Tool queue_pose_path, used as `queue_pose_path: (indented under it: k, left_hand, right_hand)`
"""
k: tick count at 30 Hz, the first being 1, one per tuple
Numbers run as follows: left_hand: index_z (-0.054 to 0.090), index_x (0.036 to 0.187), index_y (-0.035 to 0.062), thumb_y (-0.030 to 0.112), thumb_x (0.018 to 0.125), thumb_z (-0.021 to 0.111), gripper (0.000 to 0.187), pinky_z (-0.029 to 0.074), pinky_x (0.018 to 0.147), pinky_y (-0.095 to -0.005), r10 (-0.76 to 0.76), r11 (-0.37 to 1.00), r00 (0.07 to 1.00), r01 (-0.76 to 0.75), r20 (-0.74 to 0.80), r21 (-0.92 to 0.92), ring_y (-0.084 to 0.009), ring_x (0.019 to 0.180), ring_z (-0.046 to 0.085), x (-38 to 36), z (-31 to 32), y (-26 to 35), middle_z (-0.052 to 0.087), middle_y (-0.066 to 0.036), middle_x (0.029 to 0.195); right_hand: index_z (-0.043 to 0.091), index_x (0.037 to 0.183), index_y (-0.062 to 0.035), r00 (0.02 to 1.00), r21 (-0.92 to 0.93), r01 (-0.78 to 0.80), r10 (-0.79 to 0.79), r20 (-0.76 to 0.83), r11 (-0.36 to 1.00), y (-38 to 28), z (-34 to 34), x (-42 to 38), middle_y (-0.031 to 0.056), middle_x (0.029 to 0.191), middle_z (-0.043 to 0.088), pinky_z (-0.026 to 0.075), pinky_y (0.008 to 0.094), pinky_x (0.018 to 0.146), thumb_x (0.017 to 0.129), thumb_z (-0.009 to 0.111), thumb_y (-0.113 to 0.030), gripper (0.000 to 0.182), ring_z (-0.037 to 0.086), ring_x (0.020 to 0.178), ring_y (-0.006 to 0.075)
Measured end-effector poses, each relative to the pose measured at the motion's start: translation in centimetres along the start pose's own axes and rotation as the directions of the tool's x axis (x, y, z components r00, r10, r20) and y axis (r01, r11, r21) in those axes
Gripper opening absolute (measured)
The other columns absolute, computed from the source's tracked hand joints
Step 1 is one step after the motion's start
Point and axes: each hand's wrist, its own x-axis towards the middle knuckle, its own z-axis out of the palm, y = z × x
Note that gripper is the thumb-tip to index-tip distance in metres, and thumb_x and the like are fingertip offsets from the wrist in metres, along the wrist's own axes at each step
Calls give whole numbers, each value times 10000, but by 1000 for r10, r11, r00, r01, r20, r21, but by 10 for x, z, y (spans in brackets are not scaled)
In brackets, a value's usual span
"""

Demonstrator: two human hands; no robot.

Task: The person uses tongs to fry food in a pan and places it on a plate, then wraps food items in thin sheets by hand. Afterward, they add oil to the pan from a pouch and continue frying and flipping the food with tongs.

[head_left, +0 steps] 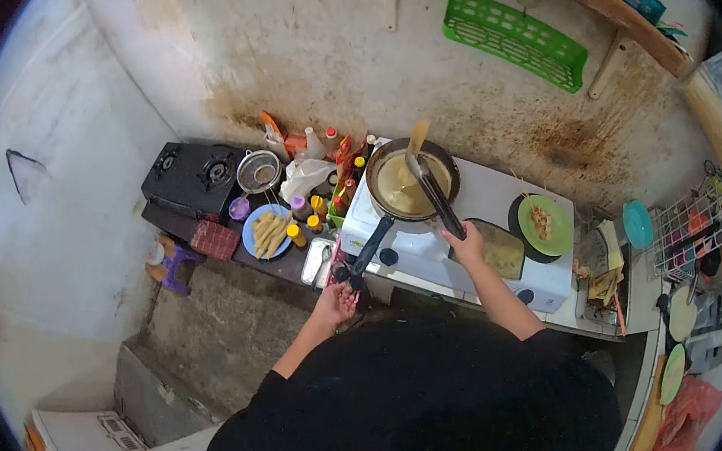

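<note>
My right hand [467, 244] is closed around the black handle of a pair of tongs [436, 192], which reaches over a frying pan [450, 160] on the white stove [419, 246]. At the tongs' tip a flat tan piece [418, 137] stands up above the pan, and pale liquid lies inside. Near the end of the pan's black handle is my left hand [336, 304], palm up with fingers curled; whether it touches anything is unclear. Right of the pan, a green plate [559, 228] with small pieces of food rests on the stove.
Left of the stove are a blue plate [252, 246] of pale rolls, yellow-capped bottles [296, 234], a metal tray [311, 269], a strainer [258, 172] and a black two-burner stove [188, 188]. A wire dish rack [684, 238] stands at the right; a green basket [512, 37] hangs on the wall.
</note>
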Motion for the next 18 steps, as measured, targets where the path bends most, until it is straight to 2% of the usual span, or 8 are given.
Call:
queue_pose_path:
  k: [3,4,8,11,14,18]
  left_hand:
    - [519,760,112,206,840,410,165,413,547,-286,-13,1000,997,15,70,-24,-129,566,493,10,-2,-3,531,35,623]
    - [497,681,137,223,775,519,129,395,570,-285,-5,999,998,7,58,-34,-146,607,512,8,1,-5,530,32,640]
    - [503,687,120,215,779,511,133,398,560,-291,-3,1000,999,4,35,-19,-147,599,511,3,4,-9,528,18,635]
    - [504,687,123,215,784,499,133,398,559,-292,3,1000,999,-4,32,2,-144,597,508,9,-5,-12,526,23,635]
    - [503,737,135,228,797,466,117,393,562,-290,6,1000,999,-7,40,17,-142,594,504,12,-13,-11,522,40,650]
    - [500,775,144,238,802,455,108,391,565,-290,14,1000,999,-14,-31,-6,-138,592,501,7,-8,-10,518,52,654]
  right_hand:
    - [543,888,-39,1000,80,6,-6,-6,997,10,1,2,75,777,589,429,311,667,631,705,-287,392,559,714,202]
    - [541,884,-36,999,72,32,-30,-31,997,1,-5,-3,78,779,587,429,308,669,632,704,-274,383,558,715,200]
    - [536,894,-28,997,106,44,-37,-66,993,-1,-10,-11,91,797,582,426,308,677,632,705,-248,382,554,738,201]
    - [539,929,-85,992,155,110,-97,-84,982,33,3,-9,89,816,598,430,333,659,626,703,-330,423,573,748,235]
    - [530,947,-96,987,1,78,-77,-139,997,35,-5,-23,91,815,597,428,343,671,630,698,-327,426,573,751,245]
    - [532,933,-58,994,17,-65,66,-90,998,32,-21,-43,93,832,578,419,331,698,638,695,-263,394,557,768,237]
